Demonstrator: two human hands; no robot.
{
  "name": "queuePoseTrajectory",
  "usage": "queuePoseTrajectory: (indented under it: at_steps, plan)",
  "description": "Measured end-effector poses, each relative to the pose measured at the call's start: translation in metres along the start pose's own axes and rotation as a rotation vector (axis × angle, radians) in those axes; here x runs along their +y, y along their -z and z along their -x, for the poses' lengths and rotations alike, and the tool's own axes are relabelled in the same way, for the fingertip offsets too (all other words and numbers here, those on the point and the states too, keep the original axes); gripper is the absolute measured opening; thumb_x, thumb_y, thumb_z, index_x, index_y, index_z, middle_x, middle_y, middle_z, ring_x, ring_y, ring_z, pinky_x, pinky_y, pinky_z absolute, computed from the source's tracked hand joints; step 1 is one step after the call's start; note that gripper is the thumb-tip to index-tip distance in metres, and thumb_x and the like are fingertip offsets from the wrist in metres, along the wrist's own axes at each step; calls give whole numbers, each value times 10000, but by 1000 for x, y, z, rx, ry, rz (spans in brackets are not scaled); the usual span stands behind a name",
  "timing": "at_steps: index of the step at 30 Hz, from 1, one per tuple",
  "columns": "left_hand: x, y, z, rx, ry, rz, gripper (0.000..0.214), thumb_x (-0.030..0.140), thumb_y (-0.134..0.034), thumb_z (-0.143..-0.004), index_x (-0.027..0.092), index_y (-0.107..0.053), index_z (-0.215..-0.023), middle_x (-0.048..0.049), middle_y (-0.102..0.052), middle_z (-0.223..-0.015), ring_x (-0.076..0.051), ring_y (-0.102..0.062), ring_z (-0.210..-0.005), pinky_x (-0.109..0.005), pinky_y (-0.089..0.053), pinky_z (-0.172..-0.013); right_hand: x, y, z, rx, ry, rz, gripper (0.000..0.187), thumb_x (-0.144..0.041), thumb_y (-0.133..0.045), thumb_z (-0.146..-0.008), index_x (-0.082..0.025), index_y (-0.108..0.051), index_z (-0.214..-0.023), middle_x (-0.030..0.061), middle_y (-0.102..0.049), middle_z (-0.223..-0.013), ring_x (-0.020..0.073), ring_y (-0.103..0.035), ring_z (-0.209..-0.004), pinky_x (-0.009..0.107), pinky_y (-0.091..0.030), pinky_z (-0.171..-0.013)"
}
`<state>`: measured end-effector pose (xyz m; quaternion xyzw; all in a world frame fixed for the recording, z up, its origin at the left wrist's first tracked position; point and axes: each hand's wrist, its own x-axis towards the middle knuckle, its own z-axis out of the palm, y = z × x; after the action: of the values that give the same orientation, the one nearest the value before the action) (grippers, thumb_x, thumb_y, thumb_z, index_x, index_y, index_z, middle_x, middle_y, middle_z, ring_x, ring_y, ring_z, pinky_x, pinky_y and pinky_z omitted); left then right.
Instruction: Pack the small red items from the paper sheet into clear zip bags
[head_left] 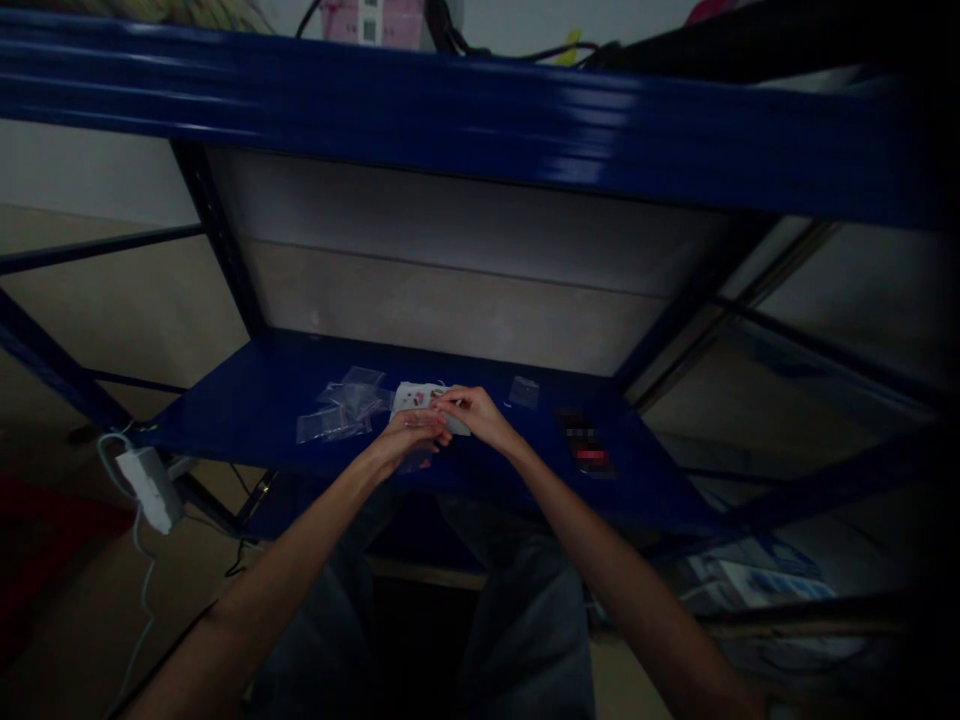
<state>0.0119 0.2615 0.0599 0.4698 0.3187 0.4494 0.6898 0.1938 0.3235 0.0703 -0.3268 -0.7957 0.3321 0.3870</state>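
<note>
Blue metal shelf (225, 410) of a dimly lit rack, backed by a pale wall (450, 290) and viewed from above. Near the middle of the shelf is a white sheet (409, 396) printed with small coloured figures, partly covered by both hands. Left hand (411, 432): at the near edge of the sheet, its fingers bent beneath the other hand's fingertips; whether they are clamped on anything cannot be told. Right hand (476, 412): over the right part of the sheet, fingers curled inward to meet the left; what lies between them is hidden. Just left of the sheet, several clear plastic bags (360, 398) lie flat and overlapping; their contents, if any, cannot be made out. To the right of the hands, a small clear bag (524, 391) lies alone, farther back. Farther right, nearer the front edge, is a dark flat item (585, 440) with a red band, its markings blurred. Outward, a white oblong block (150, 487) hangs at the left end of the rack. Above, behind the upper blue beam (360, 95), stands a pink box (403, 22) bearing a white label, its interior out of sight.
</note>
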Motion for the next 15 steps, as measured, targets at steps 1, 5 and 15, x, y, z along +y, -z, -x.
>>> queuePoseTrajectory:
  at_steps: [1, 5, 15]
  plan:
    - [1, 0, 0, 5, -28, 56, 303, 265, -781, -688, 101, -672, -918, -110, -709, -813, -187, -672, -732, -273, -520, -644, 13, 3, -2, 45, -31, 21, 176, -302, -614, -850, -209, -751, -908, 54, -719, -903, 186, -639, -827, 287, -465, -738]
    - [5, -4, 5, 61, -190, 223, 278, 240, -789, -678, 122, -661, -894, -74, -690, -810, -186, -659, -776, -310, -530, -722, 65, 14, -7, 187, -184, 288, 174, -153, -598, -818, -173, -751, -899, 58, -702, -831, 156, -600, -691, 267, -451, -683]
    - [8, -12, 26, 159, -292, 427, 286, 267, -801, -668, 191, -600, -857, -9, -641, -818, -173, -637, -845, -338, -521, -828, 107, 23, -16, 43, -122, 472, 113, -225, -723, -762, -230, -764, -867, 44, -663, -831, 173, -573, -766, 277, -428, -731]
